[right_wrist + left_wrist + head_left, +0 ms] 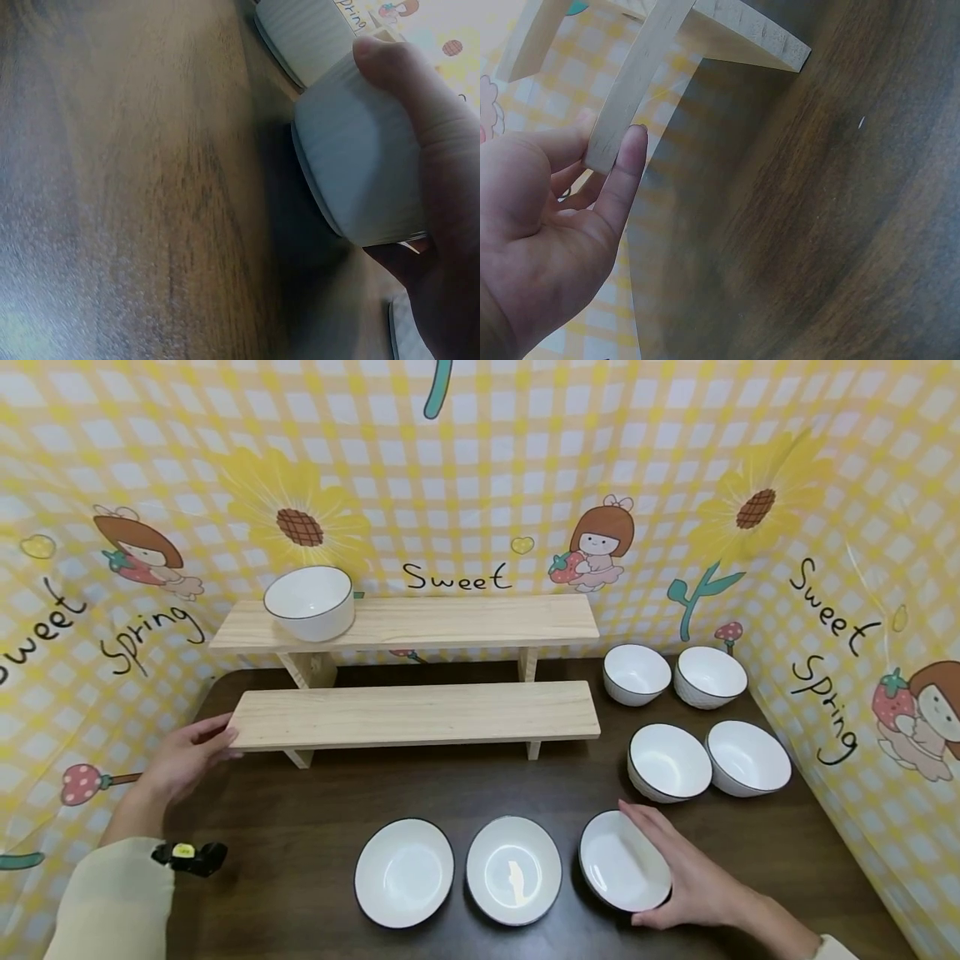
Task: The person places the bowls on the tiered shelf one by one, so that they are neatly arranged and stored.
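Observation:
My left hand pinches the left end of the lower board of a pale two-tier wooden shelf. In the left wrist view, thumb and fingers sit on either side of the board's end. With my right hand I grip a white dark-rimmed bowl at the front right, thumb and fingers spread across its right side. The right wrist view shows this bowl's ribbed outer wall, with a dark shadow on the table beside it. Two similar bowls, a middle one and a left one, stand beside it in a row.
One white bowl stands on the upper board, toward its left end. Several more bowls stand at the right of the dark wooden table, including a front one close to the held bowl. Yellow checked cloth encloses the back and sides.

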`<move>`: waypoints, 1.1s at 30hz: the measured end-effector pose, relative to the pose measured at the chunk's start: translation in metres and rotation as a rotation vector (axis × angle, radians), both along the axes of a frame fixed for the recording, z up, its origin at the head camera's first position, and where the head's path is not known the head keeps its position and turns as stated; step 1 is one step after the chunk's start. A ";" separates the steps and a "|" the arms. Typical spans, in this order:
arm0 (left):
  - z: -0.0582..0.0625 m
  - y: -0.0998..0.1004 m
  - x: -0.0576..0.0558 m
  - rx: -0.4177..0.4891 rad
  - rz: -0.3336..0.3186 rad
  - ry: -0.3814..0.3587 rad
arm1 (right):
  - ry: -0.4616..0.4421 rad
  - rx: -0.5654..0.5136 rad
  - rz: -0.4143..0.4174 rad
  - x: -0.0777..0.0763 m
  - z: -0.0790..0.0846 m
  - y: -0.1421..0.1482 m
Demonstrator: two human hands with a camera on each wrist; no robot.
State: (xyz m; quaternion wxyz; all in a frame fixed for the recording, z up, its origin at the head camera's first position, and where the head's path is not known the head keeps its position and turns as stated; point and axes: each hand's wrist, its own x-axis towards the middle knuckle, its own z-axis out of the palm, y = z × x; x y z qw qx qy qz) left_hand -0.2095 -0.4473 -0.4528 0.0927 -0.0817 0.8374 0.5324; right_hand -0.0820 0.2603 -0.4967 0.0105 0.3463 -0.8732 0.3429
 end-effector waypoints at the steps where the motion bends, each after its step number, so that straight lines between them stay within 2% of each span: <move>1: 0.000 0.000 0.000 0.003 0.001 -0.002 | 0.006 -0.003 0.004 0.000 0.000 0.000; 9: 0.002 0.002 -0.002 0.016 -0.003 -0.008 | 0.026 -0.003 0.014 -0.004 0.007 0.002; 16: 0.003 0.005 -0.001 0.016 -0.014 0.006 | 0.002 -0.013 -0.006 -0.011 0.021 0.001; 23: 0.004 0.004 -0.001 0.005 -0.011 0.002 | 0.043 -0.016 0.018 -0.019 0.035 -0.002; 33: 0.004 0.003 0.001 0.001 -0.002 -0.017 | 0.057 -0.002 0.022 -0.034 0.059 -0.003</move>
